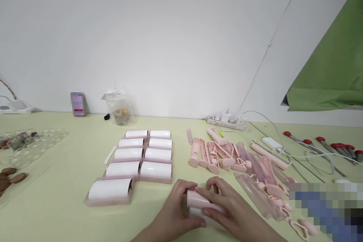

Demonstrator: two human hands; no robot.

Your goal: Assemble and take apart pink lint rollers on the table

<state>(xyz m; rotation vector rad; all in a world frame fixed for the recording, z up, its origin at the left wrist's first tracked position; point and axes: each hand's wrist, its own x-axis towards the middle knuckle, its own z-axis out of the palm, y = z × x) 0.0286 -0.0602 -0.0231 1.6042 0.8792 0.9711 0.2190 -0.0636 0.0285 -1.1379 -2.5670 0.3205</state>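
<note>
In the head view, my left hand (175, 208) and my right hand (230, 205) meet at the bottom middle around a pink-and-white roller (195, 199). The left fingers curl about its left end; the right fingers press on its pink upper side. Its lower part is partly hidden by the hands. Left of them, white rolls (111, 189) lie in pale pink cases in two columns. Beyond my right hand is a pile of loose pink plastic parts (213, 155), with clear pink covers (256, 194) closer to me.
A power strip (225, 123) with cables runs along the wall. Red-ended metal rods (320, 140) lie at right. A plastic bag (120, 109) and a small purple box (78, 104) stand at the back. A white strip (110, 155) lies beside the rolls; bubbly clear packaging (42, 143) is far left.
</note>
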